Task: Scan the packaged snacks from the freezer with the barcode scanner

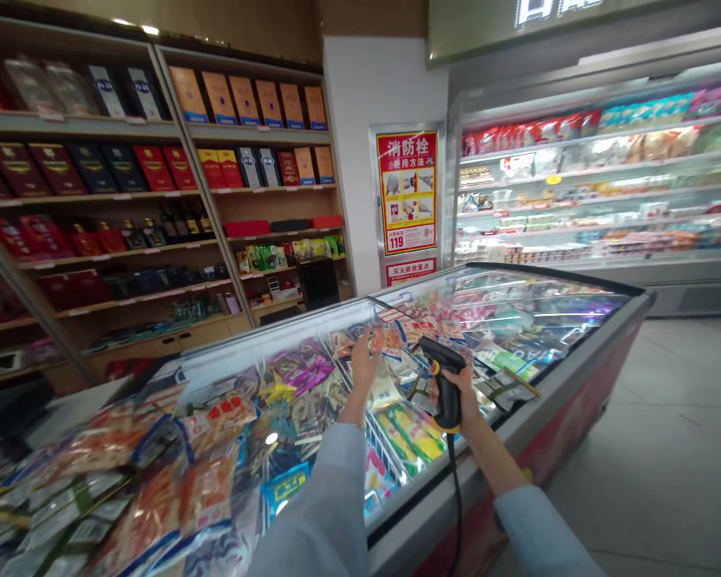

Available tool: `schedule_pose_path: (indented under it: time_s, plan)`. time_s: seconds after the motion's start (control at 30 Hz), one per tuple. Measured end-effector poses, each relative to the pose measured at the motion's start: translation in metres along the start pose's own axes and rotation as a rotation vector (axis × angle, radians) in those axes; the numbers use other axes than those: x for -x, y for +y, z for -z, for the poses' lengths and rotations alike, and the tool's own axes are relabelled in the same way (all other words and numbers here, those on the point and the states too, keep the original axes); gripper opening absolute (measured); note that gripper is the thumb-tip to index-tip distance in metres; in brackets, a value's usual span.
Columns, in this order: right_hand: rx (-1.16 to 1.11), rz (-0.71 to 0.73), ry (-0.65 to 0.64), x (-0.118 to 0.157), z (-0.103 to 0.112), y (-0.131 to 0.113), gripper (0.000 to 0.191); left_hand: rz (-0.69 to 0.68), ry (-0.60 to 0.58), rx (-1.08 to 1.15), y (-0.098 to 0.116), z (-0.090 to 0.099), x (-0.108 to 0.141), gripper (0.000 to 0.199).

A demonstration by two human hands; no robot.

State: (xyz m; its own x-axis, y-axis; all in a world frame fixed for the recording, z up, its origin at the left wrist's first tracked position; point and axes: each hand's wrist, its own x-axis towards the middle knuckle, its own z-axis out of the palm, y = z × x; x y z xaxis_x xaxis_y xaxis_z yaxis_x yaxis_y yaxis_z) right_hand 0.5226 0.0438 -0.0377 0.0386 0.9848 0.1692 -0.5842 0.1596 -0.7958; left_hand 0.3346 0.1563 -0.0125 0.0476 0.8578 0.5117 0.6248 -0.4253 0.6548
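My right hand [465, 393] is wrapped around the grip of a black and yellow handheld barcode scanner [446, 393], whose cord hangs down in front of the freezer. To the left of it, my left hand [365, 362] reaches over the freezer's glass top, its fingers closed at the left end of a clear food packet [390, 338] with reddish contents and blue edging. The scanner's head is just right of that packet. A green and silver packet [509, 389] lies on the freezer rim beside my right hand.
Several clear packets of orange-red food [207, 493] are heaped on the near left of the chest freezer [622, 320]. Bags of frozen goods show through the glass. Shelves of boxes [264, 188] stand behind, a lit refrigerated display [601, 192] at the right back. Tiled floor [666, 449] lies on the right.
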Motion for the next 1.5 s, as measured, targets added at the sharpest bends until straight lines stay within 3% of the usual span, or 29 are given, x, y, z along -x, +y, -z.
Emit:
schedule_pose_path:
  time_s: [0.2, 0.37, 0.5, 0.67, 0.83, 1.0, 1.1, 1.2, 1.33, 1.5]
  plan:
    - [0.068, 0.028, 0.011, -0.004, -0.001, 0.002, 0.029, 0.091, -0.056, -0.042, -0.009, -0.016, 0.0, 0.064]
    - [0.056, 0.025, 0.006, -0.006, 0.001, 0.003, 0.03, 0.117, -0.128, 0.097, -0.014, -0.009, -0.008, 0.054]
    - [0.01, 0.023, -0.002, -0.005, 0.0, 0.003, 0.03, 0.062, -0.186, 0.104, -0.013, 0.02, -0.021, 0.049]
    - [-0.022, 0.04, -0.008, -0.001, -0.004, 0.001, 0.034, -0.006, -0.195, 0.115, -0.011, 0.076, -0.031, 0.046]
    - [-0.015, 0.091, 0.041, -0.007, -0.018, -0.008, 0.032, -0.029, -0.071, 0.119, -0.015, 0.127, -0.033, 0.043]
    - [0.018, 0.102, -0.079, -0.041, -0.07, -0.022, 0.028, -0.068, 0.154, 0.13, -0.034, 0.154, -0.032, 0.041]
    - [-0.001, 0.118, -0.19, -0.067, -0.103, -0.016, 0.029, -0.068, 0.315, 0.153, -0.044, 0.158, -0.029, 0.038]
    - [-0.006, 0.103, -0.237, -0.085, -0.118, 0.004, 0.029, -0.002, 0.424, 0.131, -0.051, 0.157, -0.026, 0.038]
    - [0.048, 0.078, -0.236, -0.09, -0.113, 0.025, 0.026, 0.086, 0.532, 0.178, -0.059, 0.153, -0.023, 0.041]
    - [0.072, 0.072, -0.208, -0.087, -0.105, 0.022, 0.027, 0.093, 0.582, 0.281, -0.071, 0.145, -0.024, 0.04]
